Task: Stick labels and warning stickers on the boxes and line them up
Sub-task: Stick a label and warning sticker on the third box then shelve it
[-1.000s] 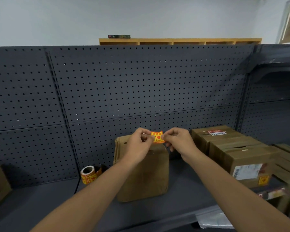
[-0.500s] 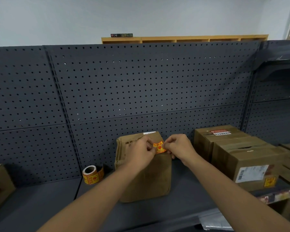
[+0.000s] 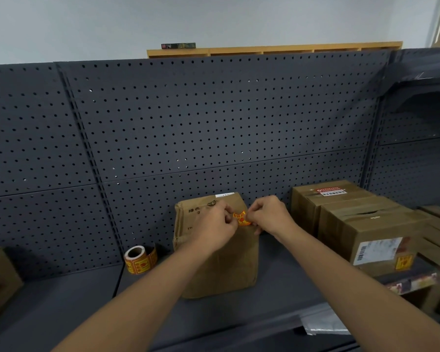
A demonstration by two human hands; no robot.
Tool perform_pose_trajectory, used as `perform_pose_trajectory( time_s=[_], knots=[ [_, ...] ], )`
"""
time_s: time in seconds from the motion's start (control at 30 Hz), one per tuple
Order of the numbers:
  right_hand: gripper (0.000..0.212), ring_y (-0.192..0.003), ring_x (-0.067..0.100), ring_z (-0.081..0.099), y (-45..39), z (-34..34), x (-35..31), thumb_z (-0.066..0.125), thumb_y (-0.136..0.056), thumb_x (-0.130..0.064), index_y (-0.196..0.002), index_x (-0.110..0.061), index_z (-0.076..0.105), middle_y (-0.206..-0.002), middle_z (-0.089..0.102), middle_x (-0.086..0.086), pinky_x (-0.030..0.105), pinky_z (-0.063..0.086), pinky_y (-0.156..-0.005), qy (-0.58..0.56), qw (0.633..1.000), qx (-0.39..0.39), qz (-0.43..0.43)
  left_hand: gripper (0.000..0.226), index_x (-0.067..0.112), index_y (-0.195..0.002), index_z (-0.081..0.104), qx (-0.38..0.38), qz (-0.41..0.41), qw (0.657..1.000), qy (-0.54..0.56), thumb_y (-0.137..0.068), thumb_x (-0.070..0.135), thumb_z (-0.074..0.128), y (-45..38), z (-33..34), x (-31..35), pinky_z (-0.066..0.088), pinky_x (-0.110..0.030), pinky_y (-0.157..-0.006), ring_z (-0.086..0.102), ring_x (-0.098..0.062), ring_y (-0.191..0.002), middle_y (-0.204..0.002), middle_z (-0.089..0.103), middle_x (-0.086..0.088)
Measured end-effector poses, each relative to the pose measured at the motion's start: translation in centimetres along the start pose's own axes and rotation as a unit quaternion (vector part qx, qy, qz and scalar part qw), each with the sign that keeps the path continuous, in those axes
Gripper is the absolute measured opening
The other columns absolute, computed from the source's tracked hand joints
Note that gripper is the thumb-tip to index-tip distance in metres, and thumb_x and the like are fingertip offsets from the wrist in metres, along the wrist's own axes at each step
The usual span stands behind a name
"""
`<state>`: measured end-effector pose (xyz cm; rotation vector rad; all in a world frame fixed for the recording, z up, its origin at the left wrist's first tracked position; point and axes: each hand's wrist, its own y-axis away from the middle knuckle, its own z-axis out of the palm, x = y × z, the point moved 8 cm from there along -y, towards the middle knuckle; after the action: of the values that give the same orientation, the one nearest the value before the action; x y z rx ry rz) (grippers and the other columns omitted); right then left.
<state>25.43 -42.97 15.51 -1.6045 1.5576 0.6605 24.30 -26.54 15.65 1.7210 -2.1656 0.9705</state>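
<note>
I see both hands, left (image 3: 215,224) and right (image 3: 269,215), pinching the warning sticker (image 3: 241,219) at the cardboard box's (image 3: 219,260) top front edge.

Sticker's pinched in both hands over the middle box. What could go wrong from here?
1. The warning sticker looks curled between the left hand and right hand; it may crease or stick to itself.
2. It sits near the top front edge of the middle box, so it could land skewed or wrap the corner.
3. Pressing may shove the box out of line.
</note>
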Motion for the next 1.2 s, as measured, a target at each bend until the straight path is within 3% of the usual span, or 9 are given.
perform_pose_trajectory(
  time_s=[0.13,0.3,0.4,0.53,0.63,0.83,0.97,1.1,1.2],
  knots=[
    [0.006,-0.056,0.020,0.073,-0.2,0.1,0.0,0.078,-0.088,-0.010,-0.085,-0.009,0.073,-0.073,0.074,0.008,0.033,0.065,-0.062,0.011,1.000,-0.010,0.014,0.018,0.028,-0.106,0.059,-0.004,-0.005,1.000,-0.011,-0.092,0.035,0.067,-0.1,0.3,-0.4,0.056,-0.045,-0.086,0.061,-0.018,-0.094,-0.078,0.064,0.012],
    [0.009,-0.054,0.021,0.074,-0.3,0.3,0.0,0.079,-0.087,-0.014,-0.086,-0.009,0.072,-0.074,0.075,0.008,0.037,0.066,-0.065,0.030,0.999,-0.015,0.025,0.031,0.026,-0.120,0.060,-0.007,-0.006,0.998,-0.063,-0.095,0.044,0.061,-0.1,0.5,-0.7,0.048,-0.038,-0.101,0.052,-0.016,-0.116,-0.118,0.060,0.009],
    [0.013,-0.053,0.022,0.073,-0.3,0.6,-0.2,0.080,-0.086,-0.018,-0.084,-0.010,0.071,-0.075,0.076,0.008,0.034,0.065,-0.061,0.052,0.998,-0.019,0.030,0.046,0.023,-0.138,0.051,-0.048,-0.023,0.995,-0.087,-0.100,0.048,0.050,0.1,1.3,-1.2,0.044,-0.044,-0.109,0.049,-0.021,-0.129,-0.136,0.054,0.003],
    [0.014,-0.059,0.029,0.075,-0.3,1.1,-0.8,0.080,-0.086,-0.018,-0.084,-0.007,0.072,-0.079,0.076,0.013,0.040,0.066,-0.064,0.062,0.996,-0.033,0.046,0.060,0.023,-0.162,0.027,-0.135,-0.057,0.980,-0.134,-0.107,0.047,0.031,-0.5,2.4,-1.9,0.010,-0.049,-0.129,0.016,-0.024,-0.158,-0.171,0.021,-0.001],
    [0.019,-0.059,0.030,0.075,-0.5,1.2,-1.1,0.080,-0.086,-0.019,-0.086,-0.003,0.068,-0.080,0.074,0.017,0.040,0.066,-0.065,0.054,0.994,-0.058,0.079,0.058,0.026,-0.163,0.026,-0.168,-0.080,0.973,-0.137,-0.109,0.049,0.027,-1.3,2.9,-2.3,0.006,-0.050,-0.128,0.009,-0.026,-0.159,-0.173,0.010,-0.003],
    [0.040,-0.053,0.030,0.073,-1.8,1.4,-0.8,0.082,-0.086,-0.034,-0.096,0.001,0.066,-0.087,0.069,0.020,0.038,0.065,-0.057,0.089,0.987,-0.081,0.109,0.055,0.033,-0.144,0.053,-0.163,-0.074,0.968,-0.175,-0.103,0.063,0.033,-2.4,2.3,-2.7,0.035,-0.054,-0.114,0.040,-0.031,-0.141,-0.153,0.046,-0.004],
    [0.040,-0.048,0.027,0.071,-1.8,1.7,-0.6,0.078,-0.089,-0.042,-0.084,-0.010,0.054,-0.087,0.065,0.017,0.032,0.059,-0.046,0.156,0.982,-0.067,0.088,0.057,0.035,-0.148,0.048,-0.158,-0.067,0.974,-0.146,-0.102,0.066,0.033,-2.0,2.1,-3.2,0.023,-0.054,-0.121,0.026,-0.032,-0.150,-0.162,0.034,-0.003],
    [0.040,-0.064,0.030,0.074,-1.3,2.5,0.6,0.072,-0.094,-0.044,-0.101,-0.009,0.053,-0.101,0.063,0.017,0.038,0.064,-0.052,0.115,0.983,-0.083,0.118,0.055,0.037,-0.152,0.041,-0.171,-0.075,0.977,-0.103,-0.103,0.061,0.034,-2.0,2.7,-4.2,0.006,-0.060,-0.126,0.007,-0.029,-0.158,-0.171,0.018,-0.002],
    [0.032,-0.069,0.028,0.072,-1.1,2.7,0.5,0.059,-0.101,-0.044,-0.103,-0.015,0.048,-0.101,0.062,0.011,0.035,0.061,-0.052,0.171,0.980,-0.055,0.084,0.050,0.036,-0.155,0.036,-0.165,-0.072,0.978,-0.106,-0.107,0.052,0.029,-1.8,3.0,-4.0,-0.001,-0.059,-0.126,0.002,-0.027,-0.159,-0.173,0.012,-0.003]
  ],
)
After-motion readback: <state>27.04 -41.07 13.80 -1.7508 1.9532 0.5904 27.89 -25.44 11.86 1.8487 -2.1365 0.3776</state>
